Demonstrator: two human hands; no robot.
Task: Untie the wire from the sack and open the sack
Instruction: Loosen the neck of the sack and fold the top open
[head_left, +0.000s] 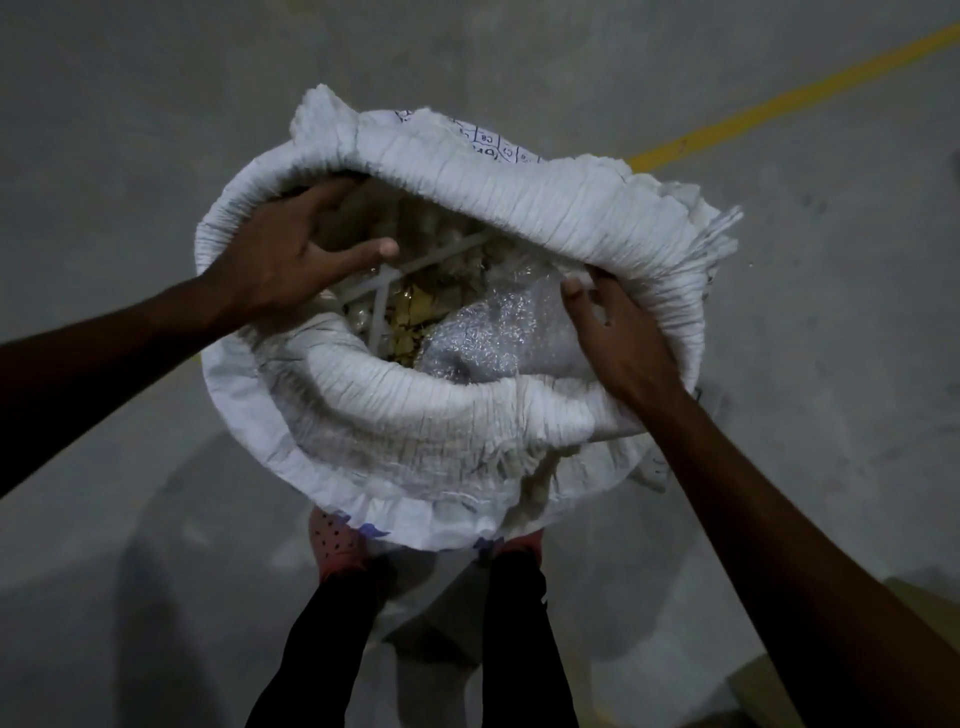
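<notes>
The big white woven plastic sack (447, 415) is standing on the grey concrete floor (156, 130), right in front of the person's feet, and its mouth is already gaping wide. No wire is showing anywhere, so the untying looks finished and this is the opening step. The left hand (280, 254) is reaching over the far-left rim, fingers spread and hooked into the rolled edge, thumb hanging free over the opening. The right hand (618, 332) is pinching the crumpled rim on the right, fingertips closed on the fabric. Inside, clear bubble wrap (493, 332) and pale plastic strapping (384, 296) are lying over yellowish scraps. I'd say the next move is pulling both hands apart and rolling the rim further down, so the mouth holds open alone.
</notes>
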